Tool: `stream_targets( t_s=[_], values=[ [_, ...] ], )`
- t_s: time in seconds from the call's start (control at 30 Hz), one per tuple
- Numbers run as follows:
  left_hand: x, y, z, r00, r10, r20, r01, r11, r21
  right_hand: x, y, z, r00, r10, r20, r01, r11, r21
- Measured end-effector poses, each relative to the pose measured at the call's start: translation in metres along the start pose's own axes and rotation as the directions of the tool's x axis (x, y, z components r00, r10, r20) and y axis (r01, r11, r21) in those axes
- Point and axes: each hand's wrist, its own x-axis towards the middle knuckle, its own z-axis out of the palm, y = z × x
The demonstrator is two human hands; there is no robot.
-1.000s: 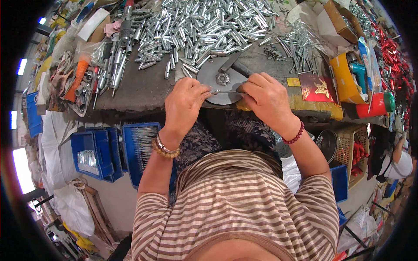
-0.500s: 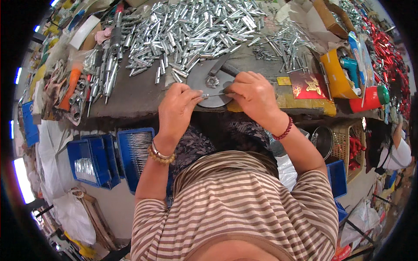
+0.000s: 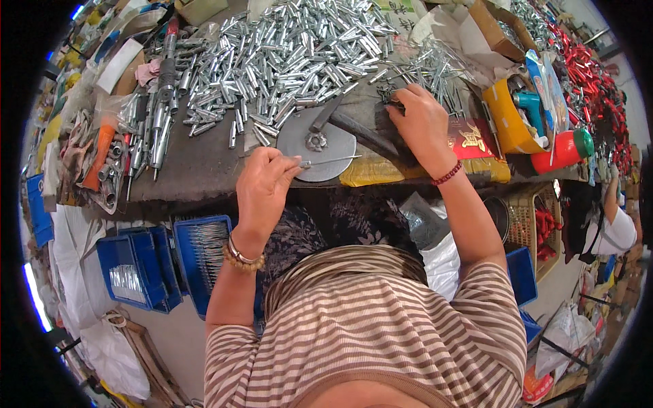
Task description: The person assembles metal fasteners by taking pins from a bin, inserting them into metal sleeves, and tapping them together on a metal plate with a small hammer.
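My left hand [image 3: 266, 180] pinches a short metal tube with a thin rod [image 3: 338, 160] sticking out to the right. The rod lies over a round grey metal plate [image 3: 299, 126] at the bench's near edge. A hammer [image 3: 360, 129] rests across the plate, its dark handle toward the lower right; beside its head is a small metal lump [image 3: 316, 141]. My right hand [image 3: 425, 129] is right of the plate, fingers curled together by a little heap of small dark parts [image 3: 386, 89]. Whatever is between those fingertips is hidden.
A big pile of shiny metal tubes [image 3: 279, 61] covers the back of the bench, with thin rods [image 3: 442, 64] to its right. Tools [image 3: 160, 115] lie left. A red envelope [image 3: 476, 136], yellow container [image 3: 510, 119] and red bottle [image 3: 561, 153] are right. Blue bins [image 3: 129, 272] stand below.
My right hand has let go of the rod and moved right and away to the small dark parts. My left hand still holds the tube with the rod. The view has shifted slightly.
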Motion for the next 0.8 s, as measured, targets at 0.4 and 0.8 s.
stream_targets(
  t_s=[0.4,0.8],
  values=[
    [-0.001,-0.002,0.002,1.000,-0.003,-0.030,0.003,1.000,0.005,0.010,0.011,0.005,0.996,-0.064,0.059,0.064,0.998,-0.011],
    [-0.002,-0.001,0.002,0.999,-0.005,-0.033,0.006,1.000,0.008,0.012,0.012,0.010,0.996,0.023,0.087,-0.025,1.000,0.017]
  ],
)
